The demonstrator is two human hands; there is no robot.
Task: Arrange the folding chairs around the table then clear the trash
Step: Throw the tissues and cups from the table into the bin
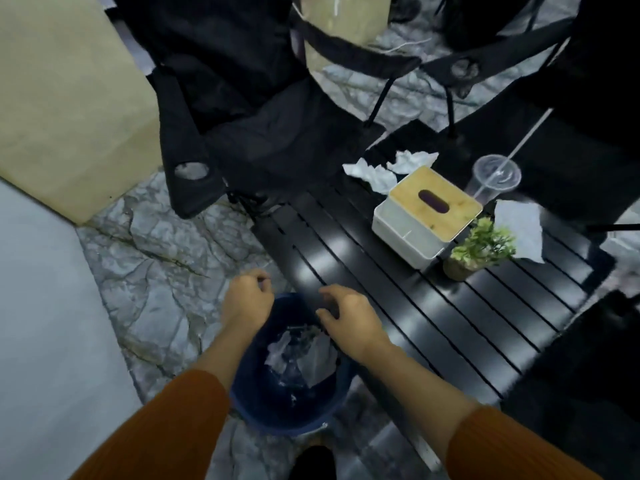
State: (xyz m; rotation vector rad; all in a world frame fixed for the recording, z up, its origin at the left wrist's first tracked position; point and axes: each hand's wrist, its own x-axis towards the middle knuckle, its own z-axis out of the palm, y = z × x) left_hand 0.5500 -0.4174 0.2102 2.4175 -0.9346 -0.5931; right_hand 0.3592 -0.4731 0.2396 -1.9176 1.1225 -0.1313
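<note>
A dark blue trash bin (273, 407) stands on the floor against the near left side of the black slatted table (433, 306), with crumpled paper (313, 358) inside. My left hand (247, 299) grips the bin's far left rim. My right hand (349, 318) hovers over the bin's right rim, fingers curled and apart, holding nothing. Crumpled tissues (377, 173) lie at the table's far end, and another tissue (521, 230) lies at the right. A clear plastic cup with a straw (495, 178) stands behind the tissue box. Black folding chairs (242, 109) (595, 98) stand around the table.
A white tissue box with a wooden lid (424, 216) and a small potted plant (478, 249) sit on the table. A beige block (65, 102) and a pale surface (45, 323) lie to the left. Another dark chair (588, 375) is at the lower right.
</note>
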